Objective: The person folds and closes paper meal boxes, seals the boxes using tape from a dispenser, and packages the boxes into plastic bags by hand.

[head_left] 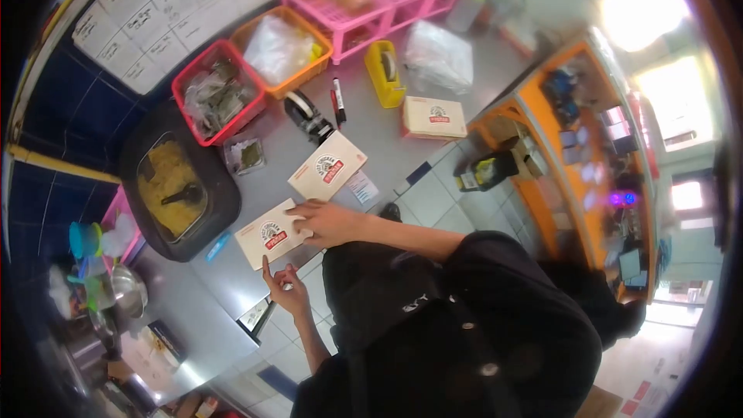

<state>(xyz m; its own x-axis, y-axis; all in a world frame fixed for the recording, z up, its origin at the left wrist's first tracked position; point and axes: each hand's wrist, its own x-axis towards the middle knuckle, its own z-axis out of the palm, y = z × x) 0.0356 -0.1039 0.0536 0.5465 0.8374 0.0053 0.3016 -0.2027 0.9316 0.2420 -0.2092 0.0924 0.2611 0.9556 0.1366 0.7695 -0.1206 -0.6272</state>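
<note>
A flat-topped cardboard food box (271, 234) with a printed chicken logo lies at the front edge of the steel counter. My right hand (333, 222) grips its right end, with the fingers curled over the side. Close to the box's near edge is my left hand (290, 288), its index finger stretched to the cardboard and the thumb apart. I cannot make out whether that fingertip presses on it. A second food box (328, 166) with the same print lies just beyond my right hand. Partly under it is a small printed paper (361, 187).
Left stands a black container of yellowish food (172, 186), with a blue pen-like item (218, 247) nearby. Behind are a red basket (219, 93), orange basket (286, 46), black tape dispenser (308, 118), markers (338, 101) and yellow dispenser (385, 73). Another box (433, 118) sits right.
</note>
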